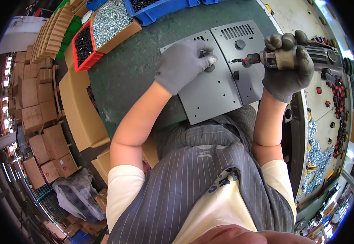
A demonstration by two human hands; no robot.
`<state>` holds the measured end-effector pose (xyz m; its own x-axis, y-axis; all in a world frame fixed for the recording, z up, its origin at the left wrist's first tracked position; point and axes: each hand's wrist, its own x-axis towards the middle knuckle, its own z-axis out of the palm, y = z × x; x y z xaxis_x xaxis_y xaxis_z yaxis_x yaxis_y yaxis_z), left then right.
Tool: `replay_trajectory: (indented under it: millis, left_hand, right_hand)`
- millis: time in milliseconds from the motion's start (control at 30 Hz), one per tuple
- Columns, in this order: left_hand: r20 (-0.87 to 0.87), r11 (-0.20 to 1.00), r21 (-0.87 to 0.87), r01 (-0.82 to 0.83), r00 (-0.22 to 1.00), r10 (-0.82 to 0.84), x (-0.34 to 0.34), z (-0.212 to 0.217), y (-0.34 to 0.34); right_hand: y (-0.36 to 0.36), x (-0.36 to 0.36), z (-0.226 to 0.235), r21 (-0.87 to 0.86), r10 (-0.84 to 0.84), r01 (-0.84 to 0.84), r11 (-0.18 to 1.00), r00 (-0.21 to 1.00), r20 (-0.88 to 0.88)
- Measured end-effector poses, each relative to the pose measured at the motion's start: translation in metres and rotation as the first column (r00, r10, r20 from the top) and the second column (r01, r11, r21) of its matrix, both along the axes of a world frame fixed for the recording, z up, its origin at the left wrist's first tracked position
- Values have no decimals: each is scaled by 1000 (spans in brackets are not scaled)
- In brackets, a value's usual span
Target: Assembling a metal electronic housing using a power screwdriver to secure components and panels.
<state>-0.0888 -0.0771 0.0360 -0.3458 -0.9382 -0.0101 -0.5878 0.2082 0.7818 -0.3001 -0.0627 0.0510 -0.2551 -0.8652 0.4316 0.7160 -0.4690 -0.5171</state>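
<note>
Two dark grey metal panels lie side by side on a green worktop (144, 49). My left hand (185, 63), in a grey glove, rests over the left panel (209, 95). Its thumb and fingertips are pinched together beside a small dark round part; what they hold, if anything, is hidden. In my gloved right hand (289, 67) is a power screwdriver (327, 57), held level above the right panel (250, 87). Its bit (240, 60) points left, with a small shiny tip near the gap between the panels. A black round knob (240, 44) sits on the right panel below its slots.
At the back left, a red bin (88, 61) of black screws stands beside a carton of silvery screws (111, 22). A blue bin (156, 15) is behind. Along the right runs a pale surface with loose screws (317, 162) and red-and-black parts (340, 110). Cardboard boxes (34, 97) are stacked left.
</note>
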Motion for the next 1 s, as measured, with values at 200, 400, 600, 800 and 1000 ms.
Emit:
replay_trajectory:
  millis: [200,400,600,800,1000]
  left_hand:
    - [274,972,-233,-5,959,70,1,-18,-41]
    - [235,995,-101,-23,971,46,13,-24,-43]
    - [28,989,-97,-109,993,112,14,-35,-52]
    - [101,997,-62,-44,994,50,7,-37,-48]
    - [255,978,-206,-33,963,86,5,-34,-47]
  right_hand:
    - [-11,8,-4,29,26,-24,999,998,-62]
    - [-25,8,-4,95,-1,28,995,962,-272]
    - [-64,24,-7,31,-94,122,992,885,-456]
    - [-80,69,14,235,24,67,970,930,-366]
    - [-95,85,-1,263,222,-124,957,896,-385]
